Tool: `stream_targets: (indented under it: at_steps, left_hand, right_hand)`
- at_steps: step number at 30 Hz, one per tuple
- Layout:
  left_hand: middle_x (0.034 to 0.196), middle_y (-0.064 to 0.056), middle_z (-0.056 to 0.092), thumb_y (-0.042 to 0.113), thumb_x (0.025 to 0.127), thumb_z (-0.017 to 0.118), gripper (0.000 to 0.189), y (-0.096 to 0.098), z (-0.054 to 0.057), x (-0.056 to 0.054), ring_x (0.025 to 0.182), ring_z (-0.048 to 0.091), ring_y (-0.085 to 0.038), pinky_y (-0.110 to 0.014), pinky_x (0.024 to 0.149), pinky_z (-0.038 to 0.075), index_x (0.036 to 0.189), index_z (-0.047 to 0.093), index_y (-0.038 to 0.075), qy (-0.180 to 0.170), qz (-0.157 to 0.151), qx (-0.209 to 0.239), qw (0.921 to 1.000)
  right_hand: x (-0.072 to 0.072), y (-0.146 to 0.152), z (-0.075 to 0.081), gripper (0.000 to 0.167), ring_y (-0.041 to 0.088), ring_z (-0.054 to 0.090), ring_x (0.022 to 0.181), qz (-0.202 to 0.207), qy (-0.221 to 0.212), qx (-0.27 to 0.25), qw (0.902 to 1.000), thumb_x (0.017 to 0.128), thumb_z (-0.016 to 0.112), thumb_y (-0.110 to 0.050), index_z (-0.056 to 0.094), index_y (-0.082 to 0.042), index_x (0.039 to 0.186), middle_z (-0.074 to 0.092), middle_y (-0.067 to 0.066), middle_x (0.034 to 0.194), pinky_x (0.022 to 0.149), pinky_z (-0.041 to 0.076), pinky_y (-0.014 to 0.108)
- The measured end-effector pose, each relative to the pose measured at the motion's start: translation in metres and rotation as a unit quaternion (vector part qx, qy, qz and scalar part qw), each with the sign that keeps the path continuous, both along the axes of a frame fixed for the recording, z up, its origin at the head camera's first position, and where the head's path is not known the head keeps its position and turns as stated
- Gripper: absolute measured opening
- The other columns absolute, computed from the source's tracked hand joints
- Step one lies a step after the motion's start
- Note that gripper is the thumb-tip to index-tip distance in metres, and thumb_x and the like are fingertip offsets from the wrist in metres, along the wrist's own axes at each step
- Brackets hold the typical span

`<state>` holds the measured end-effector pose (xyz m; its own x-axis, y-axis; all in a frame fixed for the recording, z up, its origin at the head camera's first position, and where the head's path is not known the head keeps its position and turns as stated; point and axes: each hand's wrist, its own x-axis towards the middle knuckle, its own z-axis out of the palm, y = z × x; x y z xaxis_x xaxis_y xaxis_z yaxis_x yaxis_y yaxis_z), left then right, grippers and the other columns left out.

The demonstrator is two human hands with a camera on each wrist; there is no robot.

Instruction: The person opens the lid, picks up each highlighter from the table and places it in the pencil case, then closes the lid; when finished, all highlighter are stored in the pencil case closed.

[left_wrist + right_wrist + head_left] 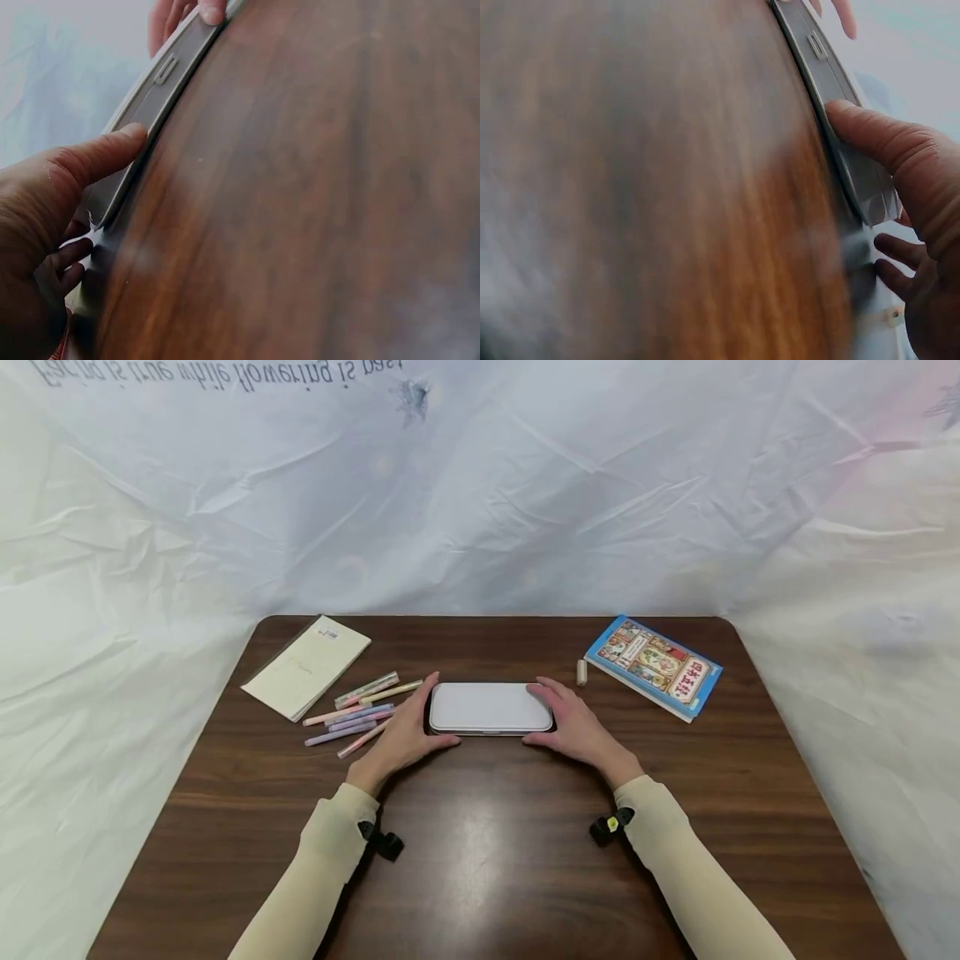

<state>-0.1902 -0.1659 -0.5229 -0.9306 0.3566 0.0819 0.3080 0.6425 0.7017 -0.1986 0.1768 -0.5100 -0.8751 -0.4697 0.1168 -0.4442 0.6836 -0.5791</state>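
Note:
A flat white pencil case [491,707] with rounded corners lies lengthwise across the middle of the table. Its grey front side carries a small clasp [166,70]. My left hand [408,727] grips the left end, thumb on the front side and fingers around the back corner. The right hand [573,727] holds the opposite end the same way, its thumb [862,127] pressed to the front side near the clasp. Several pastel pens [360,725] lie in a loose pile just left of my left hand, partly hidden by it.
A cream notebook [307,668] is at the back left of the brown table [480,843]. At the back right lies a blue-edged book [656,664] with a colourful cover, a small pale eraser-like block [581,672] beside it. White fabric [480,510] hangs behind the table.

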Motion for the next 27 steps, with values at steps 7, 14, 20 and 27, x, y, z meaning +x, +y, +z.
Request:
stream_targets:
  at_steps: [7, 14, 20, 27]
  left_hand:
    - [0.164, -0.016, 0.043, 0.042, 0.080, 0.094, 0.120, -0.002, -0.003, -0.010, 0.150, 0.040, -0.038, -0.061, 0.118, 0.034, 0.170, 0.018, 0.016, 0.005, 0.005, 0.010, 0.9999]
    - [0.157, -0.005, 0.055, 0.047, 0.074, 0.096, 0.125, 0.000, -0.004, -0.017, 0.136, 0.046, -0.037, -0.059, 0.114, 0.036, 0.167, 0.022, 0.009, 0.016, 0.025, -0.010, 0.9995]
    - [0.154, -0.007, 0.056, 0.050, 0.069, 0.097, 0.123, -0.003, -0.008, -0.016, 0.131, 0.050, -0.042, -0.062, 0.109, 0.038, 0.164, 0.030, 0.010, 0.022, 0.037, -0.014, 0.9990]
    - [0.156, -0.007, 0.055, 0.051, 0.070, 0.096, 0.120, -0.002, -0.009, -0.016, 0.133, 0.049, -0.044, -0.063, 0.111, 0.036, 0.163, 0.032, 0.011, 0.018, 0.038, -0.021, 0.9989]
  right_hand:
    - [-0.009, 0.005, -0.006, 0.086, 0.042, 0.046, 0.144, 0.006, 0.001, -0.010, 0.9999, 0.082, 0.092, -0.039, 0.052, -0.010, 0.153, 0.044, 0.017, 0.160, 0.114, 0.039, 0.063]
    - [-0.019, 0.004, 0.006, 0.085, 0.035, 0.057, 0.131, 0.013, 0.005, 0.025, 0.9996, 0.075, 0.097, -0.044, 0.057, -0.007, 0.141, 0.055, 0.017, 0.146, 0.108, 0.047, 0.055]
    - [-0.027, 0.001, 0.016, 0.085, 0.030, 0.063, 0.110, 0.033, -0.010, 0.072, 0.9968, 0.072, 0.097, -0.050, 0.057, -0.008, 0.135, 0.059, 0.016, 0.134, 0.096, 0.054, 0.050]
    - [-0.036, 0.001, 0.021, 0.083, 0.028, 0.060, 0.098, 0.056, -0.017, 0.098, 0.9935, 0.071, 0.096, -0.053, 0.056, -0.012, 0.131, 0.057, 0.013, 0.125, 0.088, 0.055, 0.048]
